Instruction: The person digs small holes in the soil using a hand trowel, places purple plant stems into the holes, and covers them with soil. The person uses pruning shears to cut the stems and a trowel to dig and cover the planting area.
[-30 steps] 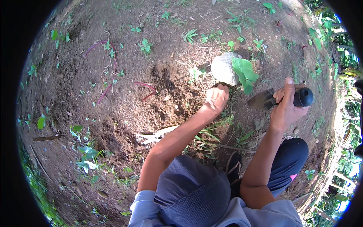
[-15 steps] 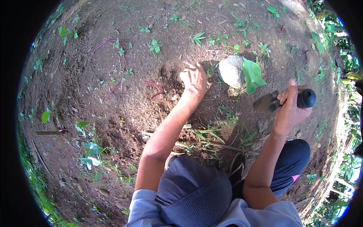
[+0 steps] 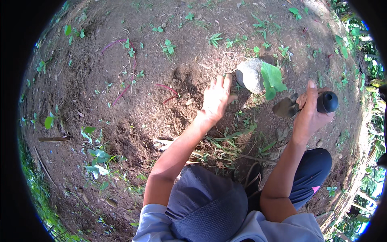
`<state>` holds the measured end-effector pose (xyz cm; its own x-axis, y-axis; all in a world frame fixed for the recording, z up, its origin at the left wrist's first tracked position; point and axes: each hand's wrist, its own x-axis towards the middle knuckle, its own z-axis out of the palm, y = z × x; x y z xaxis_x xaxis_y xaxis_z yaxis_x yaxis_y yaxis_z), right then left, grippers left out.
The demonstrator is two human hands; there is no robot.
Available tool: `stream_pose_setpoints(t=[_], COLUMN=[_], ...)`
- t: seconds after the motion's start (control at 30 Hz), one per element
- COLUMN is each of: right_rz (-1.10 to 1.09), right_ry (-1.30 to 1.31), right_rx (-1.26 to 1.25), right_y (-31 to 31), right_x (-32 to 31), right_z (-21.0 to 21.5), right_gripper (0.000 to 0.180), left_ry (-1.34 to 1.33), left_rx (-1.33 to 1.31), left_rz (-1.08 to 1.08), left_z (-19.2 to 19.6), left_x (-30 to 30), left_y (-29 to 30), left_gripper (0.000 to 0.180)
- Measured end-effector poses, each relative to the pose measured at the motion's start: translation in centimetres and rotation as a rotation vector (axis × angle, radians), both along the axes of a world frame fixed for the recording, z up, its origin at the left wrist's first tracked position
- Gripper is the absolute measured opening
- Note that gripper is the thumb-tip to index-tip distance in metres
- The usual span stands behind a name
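Observation:
My left hand (image 3: 217, 98) lies over the loosened soil with its fingers stretched out and slightly apart, palm down. Beside its fingertips, on the right, sits a pale rounded stone (image 3: 250, 76), with a broad green leaf (image 3: 272, 79) against the stone's right side. A shallow dug hollow (image 3: 183, 80) shows just left of the hand. Farther right, my right hand (image 3: 311, 115) is closed around the black handle of a garden trowel (image 3: 285, 107). The trowel's dirty blade points left, above the ground.
Cut grass and dry stalks (image 3: 225, 141) lie near my feet. Purple-red stems (image 3: 167, 88) rest on the soil at left, with a flat brown stick (image 3: 54, 139) farther out. Small weeds (image 3: 168, 47) dot the far ground. Denser plants line the right edge.
My left hand has shifted slightly right and nearer, and its curled fingers have straightened and spread. My right hand keeps the trowel almost in the same place.

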<state>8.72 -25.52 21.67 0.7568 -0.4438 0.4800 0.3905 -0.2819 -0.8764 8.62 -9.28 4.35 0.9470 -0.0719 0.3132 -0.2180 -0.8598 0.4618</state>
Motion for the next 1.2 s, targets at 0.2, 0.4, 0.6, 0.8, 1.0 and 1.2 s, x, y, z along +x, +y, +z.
stream_pose_setpoints(t=[0.2,0.4,0.6,0.8,1.0,1.2], right_rz=[-0.014,0.047,0.127,0.273,0.559,0.281], right_ry=[-0.005,-0.043,-0.091,-0.053,-0.064,0.172], right_rx=[-0.025,-0.027,0.113,0.213,0.383,0.703], right_y=[0.0,-0.1,1.9,3.4,4.9,10.2], right_x=[-0.2,-0.2,-0.2,-0.6,-0.1,1.3], right_z=[0.8,0.0,0.0,-0.3,0.5,-0.6], right_gripper=[0.025,0.023,0.024,0.024,0.027,0.028], left_ry=[-0.094,0.078,0.0,0.02,0.071,0.211], left_rx=[-0.165,-0.345,-0.308,-0.186,-0.347,-0.299], left_rz=[-0.091,-0.347,-0.437,-0.031,0.053,0.56], left_z=[-3.6,-6.1,-1.2,1.3,2.3,1.2], left_x=[4.9,-1.3,-10.0,-5.2,-7.4,-11.4], left_y=[0.7,-0.6,-2.7,2.1,3.1,11.1], left_gripper=[0.008,0.021,0.042,0.039,0.042,0.059])
